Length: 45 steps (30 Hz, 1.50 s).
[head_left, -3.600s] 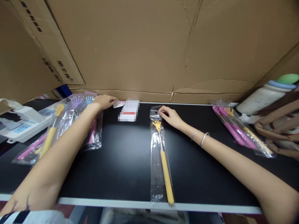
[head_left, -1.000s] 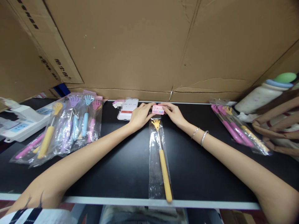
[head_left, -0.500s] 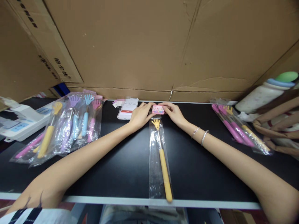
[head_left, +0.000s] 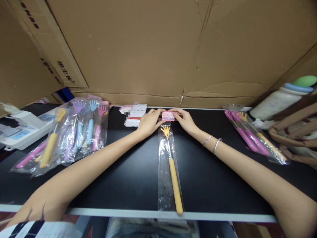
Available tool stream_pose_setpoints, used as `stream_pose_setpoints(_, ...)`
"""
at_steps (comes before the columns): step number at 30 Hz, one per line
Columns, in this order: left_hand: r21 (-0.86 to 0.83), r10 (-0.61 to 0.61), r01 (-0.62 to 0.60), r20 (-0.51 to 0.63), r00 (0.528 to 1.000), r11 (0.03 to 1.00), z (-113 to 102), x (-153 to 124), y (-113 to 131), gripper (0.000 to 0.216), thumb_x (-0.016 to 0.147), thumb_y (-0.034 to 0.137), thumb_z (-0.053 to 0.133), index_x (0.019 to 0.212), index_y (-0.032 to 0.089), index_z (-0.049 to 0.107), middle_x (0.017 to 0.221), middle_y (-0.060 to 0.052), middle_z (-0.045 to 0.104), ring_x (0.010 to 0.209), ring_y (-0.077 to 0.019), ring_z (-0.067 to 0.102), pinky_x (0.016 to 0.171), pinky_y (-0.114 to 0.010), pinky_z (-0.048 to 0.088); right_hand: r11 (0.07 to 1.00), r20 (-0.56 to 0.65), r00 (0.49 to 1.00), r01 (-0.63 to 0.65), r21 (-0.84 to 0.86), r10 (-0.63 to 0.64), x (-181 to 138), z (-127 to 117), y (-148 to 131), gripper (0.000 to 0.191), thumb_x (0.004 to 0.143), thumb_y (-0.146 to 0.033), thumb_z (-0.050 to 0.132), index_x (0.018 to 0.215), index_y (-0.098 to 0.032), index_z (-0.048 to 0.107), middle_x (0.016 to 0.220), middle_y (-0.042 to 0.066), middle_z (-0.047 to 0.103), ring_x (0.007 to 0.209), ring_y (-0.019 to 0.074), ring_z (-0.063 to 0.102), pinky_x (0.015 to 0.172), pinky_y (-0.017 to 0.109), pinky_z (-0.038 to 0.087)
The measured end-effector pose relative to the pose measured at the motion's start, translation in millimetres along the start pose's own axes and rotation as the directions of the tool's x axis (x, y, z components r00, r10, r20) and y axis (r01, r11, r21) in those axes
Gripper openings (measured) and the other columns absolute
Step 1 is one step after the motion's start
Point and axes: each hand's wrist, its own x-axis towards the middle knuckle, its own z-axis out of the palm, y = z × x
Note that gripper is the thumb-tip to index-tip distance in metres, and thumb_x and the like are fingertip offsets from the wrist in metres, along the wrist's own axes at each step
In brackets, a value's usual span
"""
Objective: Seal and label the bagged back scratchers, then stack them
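A small pink printed card (head_left: 168, 116) sits at the top end of a clear plastic sleeve (head_left: 164, 185). My left hand (head_left: 151, 123) pinches the card's left side, and my right hand (head_left: 184, 120) has its fingers closed at the right side. Inside the sleeve lies a yellow back scratcher (head_left: 175, 183), its hand-shaped head just below the card and its handle pointing toward me. The sleeve's lower end hangs slightly over the table's front edge.
Several bagged back scratchers (head_left: 74, 132) lie at left beside a white power strip (head_left: 29, 130). A phone (head_left: 135, 115) lies near the cardboard wall (head_left: 138, 49). At right are more bagged back scratchers (head_left: 250, 134), a bottle (head_left: 277, 100) and a brown-handled bag (head_left: 294, 132).
The pink card has shifted very slightly to the right between my fingers. Both hands and the back scratcher stay in practically the same place.
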Motion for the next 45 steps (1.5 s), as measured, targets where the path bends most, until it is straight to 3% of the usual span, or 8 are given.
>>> stream_pose_setpoints(7,0.001,-0.014,0.014,0.025,1.0,1.0,-2,0,0,0.04,0.089,0.042,0.049,0.124,0.022,0.046,0.111,-0.008,0.062,0.107,-0.0237,0.054,0.08,-0.034,0.047,1.0,-0.008,1.0,-0.009,-0.012,0.009,-1,0,-5,0.022,0.084,-0.033,0.053,0.096,-0.02,0.066,0.095,0.005,0.068,0.081,0.0164,0.062,0.077,0.032,0.05)
stream_pose_setpoints(13,-0.047,-0.061,0.062,0.021,0.998,0.997,-3,-1,1,0.039,0.09,0.038,0.048,0.126,0.023,0.044,0.109,-0.007,0.062,0.106,-0.0226,0.055,0.081,-0.033,0.047,0.998,-0.087,0.996,-0.042,-0.056,0.037,0,-3,-1,0.024,0.086,-0.027,0.046,0.097,-0.02,0.066,0.07,0.001,0.062,0.066,0.0138,0.057,0.069,0.03,0.049)
stream_pose_setpoints(19,-0.109,-0.031,0.031,0.005,1.0,0.994,-4,-1,0,0.039,0.09,0.04,0.048,0.126,0.025,0.044,0.11,-0.004,0.064,0.107,-0.0215,0.054,0.082,-0.033,0.046,0.99,-0.038,0.998,0.047,-0.136,-0.053,-2,-2,-7,0.023,0.085,-0.031,0.051,0.099,-0.021,0.067,0.099,0.005,0.068,0.09,0.0185,0.06,0.079,0.033,0.046)
stream_pose_setpoints(24,-0.164,0.013,-0.01,0.012,1.0,0.986,-2,1,-4,0.04,0.09,0.043,0.048,0.124,0.024,0.046,0.116,-0.003,0.063,0.108,-0.0201,0.053,0.085,-0.032,0.045,0.987,-0.028,0.998,0.052,-0.154,-0.057,-3,-2,-12,0.024,0.082,-0.029,0.055,0.102,-0.021,0.066,0.104,0.005,0.068,0.087,0.0182,0.06,0.072,0.031,0.045)
stream_pose_setpoints(31,-0.243,0.08,-0.067,0.043,0.996,0.968,-1,1,-7,0.038,0.09,0.044,0.045,0.123,0.024,0.05,0.125,-0.002,0.059,0.111,-0.0194,0.05,0.093,-0.034,0.043,0.991,-0.005,0.999,0.053,-0.119,-0.054,-3,0,-14,0.024,0.081,-0.036,0.059,0.1,-0.022,0.065,0.107,0.006,0.067,0.089,0.0193,0.061,0.075,0.033,0.045)
stream_pose_setpoints(37,-0.113,0.141,-0.131,0.085,0.986,0.985,-1,2,-4,0.04,0.091,0.045,0.042,0.121,0.022,0.053,0.116,-0.005,0.061,0.109,-0.0218,0.049,0.09,-0.035,0.044,0.993,-0.022,0.999,0.027,-0.119,-0.029,-2,0,-11,0.022,0.08,-0.041,0.06,0.087,-0.021,0.062,0.093,0.004,0.066,0.085,0.0182,0.06,0.075,0.032,0.046)
stream_pose_setpoints(45,0.037,0.105,-0.11,0.107,0.989,0.993,-2,1,-1,0.036,0.09,0.042,0.041,0.11,0.018,0.06,0.107,-0.008,0.064,0.105,-0.0244,0.05,0.082,-0.036,0.046,0.999,-0.063,0.997,-0.045,0.002,0.046,1,0,-3,0.026,0.076,-0.045,0.062,0.08,-0.02,0.056,0.079,0.002,0.063,0.075,0.0158,0.059,0.07,0.03,0.047)
